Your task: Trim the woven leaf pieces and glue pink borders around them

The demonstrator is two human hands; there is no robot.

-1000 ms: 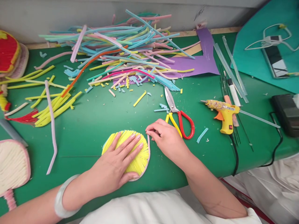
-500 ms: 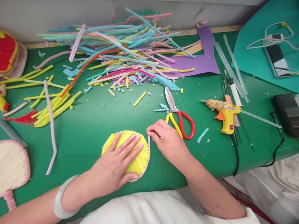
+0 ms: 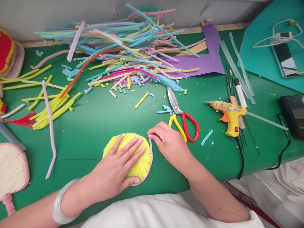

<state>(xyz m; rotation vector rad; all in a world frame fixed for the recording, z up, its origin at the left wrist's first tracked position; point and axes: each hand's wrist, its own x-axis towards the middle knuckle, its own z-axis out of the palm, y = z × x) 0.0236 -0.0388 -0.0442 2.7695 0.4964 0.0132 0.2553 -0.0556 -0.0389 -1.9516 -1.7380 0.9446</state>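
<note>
A yellow oval piece (image 3: 143, 164) covered in laid-together pipe cleaners rests on the green table. My left hand (image 3: 118, 167) lies flat across it with the fingers spread. Along the piece's right and lower edge runs a pale pink-lilac pipe cleaner (image 3: 151, 152). My right hand (image 3: 169, 144) pinches the upper end of that strip, close beside the oval's upper right edge. Scissors (image 3: 177, 107) with one red and one yellow handle lie just beyond my right hand, their blades pointing away.
A heap of coloured pipe cleaners (image 3: 118, 44) spreads along the back. To the right lie a yellow glue gun (image 3: 228, 114) and clear glue sticks (image 3: 237, 68). Purple sheet (image 3: 211, 65) sits behind the scissors. Yellow pipe cleaners (image 3: 54, 110) and a cream pink-edged piece (image 3: 13, 169) are at left.
My right hand has moved very slightly left toward the oval, bringing the end of the strip with it. My left hand stays pressed on the piece. The view has shifted a little.
</note>
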